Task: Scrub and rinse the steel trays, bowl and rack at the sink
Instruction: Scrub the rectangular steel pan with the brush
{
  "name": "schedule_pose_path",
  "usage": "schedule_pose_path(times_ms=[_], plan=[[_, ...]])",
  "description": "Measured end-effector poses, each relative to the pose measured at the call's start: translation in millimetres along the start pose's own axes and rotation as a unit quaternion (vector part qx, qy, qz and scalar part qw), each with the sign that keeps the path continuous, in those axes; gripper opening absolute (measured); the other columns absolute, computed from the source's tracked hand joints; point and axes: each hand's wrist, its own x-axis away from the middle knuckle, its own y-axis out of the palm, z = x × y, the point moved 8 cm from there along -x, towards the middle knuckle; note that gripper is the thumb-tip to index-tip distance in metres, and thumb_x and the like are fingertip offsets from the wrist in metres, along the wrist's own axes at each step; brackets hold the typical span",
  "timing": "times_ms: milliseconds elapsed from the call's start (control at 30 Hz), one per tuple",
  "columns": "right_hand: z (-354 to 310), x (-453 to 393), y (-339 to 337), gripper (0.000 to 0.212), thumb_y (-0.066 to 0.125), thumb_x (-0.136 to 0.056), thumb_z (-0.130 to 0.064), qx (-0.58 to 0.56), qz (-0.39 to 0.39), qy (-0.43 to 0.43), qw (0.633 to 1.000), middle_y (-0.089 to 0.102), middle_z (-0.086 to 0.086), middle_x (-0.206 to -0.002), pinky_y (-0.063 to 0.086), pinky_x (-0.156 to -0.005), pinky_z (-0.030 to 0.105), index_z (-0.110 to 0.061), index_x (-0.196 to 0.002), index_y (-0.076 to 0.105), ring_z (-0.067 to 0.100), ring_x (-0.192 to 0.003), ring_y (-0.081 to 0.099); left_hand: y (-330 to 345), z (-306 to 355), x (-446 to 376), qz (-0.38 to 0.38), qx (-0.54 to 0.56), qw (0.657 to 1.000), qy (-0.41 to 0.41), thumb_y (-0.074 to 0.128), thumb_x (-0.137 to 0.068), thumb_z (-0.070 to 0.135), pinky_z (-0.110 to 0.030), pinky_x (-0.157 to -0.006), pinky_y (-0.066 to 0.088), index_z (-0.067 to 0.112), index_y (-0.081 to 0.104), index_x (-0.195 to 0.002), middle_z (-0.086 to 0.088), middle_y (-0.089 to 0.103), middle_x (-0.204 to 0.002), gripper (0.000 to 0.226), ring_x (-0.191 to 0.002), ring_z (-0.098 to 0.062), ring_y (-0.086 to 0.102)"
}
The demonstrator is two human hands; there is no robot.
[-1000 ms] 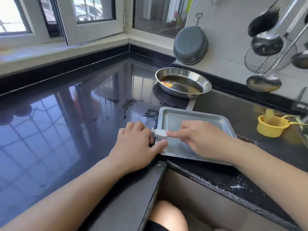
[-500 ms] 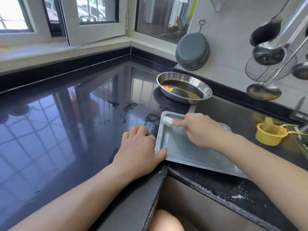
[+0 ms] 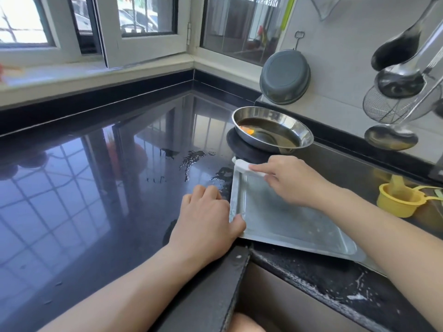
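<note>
Your left hand [image 3: 206,219] grips the steel tray's [image 3: 287,226] near-left rim; right hand [image 3: 287,180] pinches a white scrubber [image 3: 247,167] at the far corner. Stiff, wet, slippery: hold the rim.

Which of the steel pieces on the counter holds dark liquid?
The round steel bowl behind the tray, near the wall, holds brownish liquid with an orange bit in it. The flat rectangular tray under the hands shows only a soapy film.

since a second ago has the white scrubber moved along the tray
Yes. The white scrubber went from the tray's near-left corner to its far-left corner, toward the steel bowl.
</note>
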Motion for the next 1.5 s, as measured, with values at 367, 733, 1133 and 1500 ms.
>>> schedule_pose_path(times_ms=[367,733,1133,1500], plan=[[-13,8,14,0.048,0.039,-0.104,-0.025,0.073,-0.019,-0.034,0.997,0.054,-0.001,-0.096,0.049,-0.084,0.042,-0.052,-0.144,0.048,0.029,-0.095,0.058,2,-4,-2,-0.01,-0.005,1.0,-0.002,0.034,-0.097,0.053,-0.036,-0.097,0.03,0.023,0.047,-0.079,0.005,0.047,-0.107,0.037,-0.111,-0.023,0.037],[-20,2,14,0.045,0.048,-0.103,-0.021,0.035,-0.045,-0.021,0.998,0.053,-0.008,-0.1,0.049,-0.09,0.038,-0.045,-0.14,0.057,0.024,-0.107,0.059,-1,-1,-1,-0.004,-0.033,0.999,-0.003,0.039,-0.101,0.049,-0.035,-0.098,0.03,0.024,0.047,-0.083,0.005,0.048,-0.112,0.032,-0.113,-0.023,0.035],[23,4,13,0.05,0.044,-0.1,-0.02,0.003,-0.022,0.148,0.989,0.06,0.01,-0.129,0.05,-0.094,0.039,-0.05,-0.139,0.055,0.039,-0.115,0.057,-2,-2,2,-0.015,-0.042,0.999,-0.008,0.027,-0.095,0.054,-0.037,-0.096,0.034,0.025,0.053,-0.083,0.003,0.052,-0.111,0.041,-0.112,-0.025,0.039],[0,6,12,0.046,0.046,-0.105,-0.022,-0.011,-0.04,0.035,0.999,0.054,-0.007,-0.101,0.046,-0.093,0.037,-0.045,-0.144,0.052,0.027,-0.108,0.057,2,-6,1,-0.048,-0.035,0.998,-0.016,0.034,-0.102,0.05,-0.037,-0.099,0.033,0.021,0.051,-0.081,0.004,0.05,-0.11,0.039,-0.113,-0.023,0.037]])
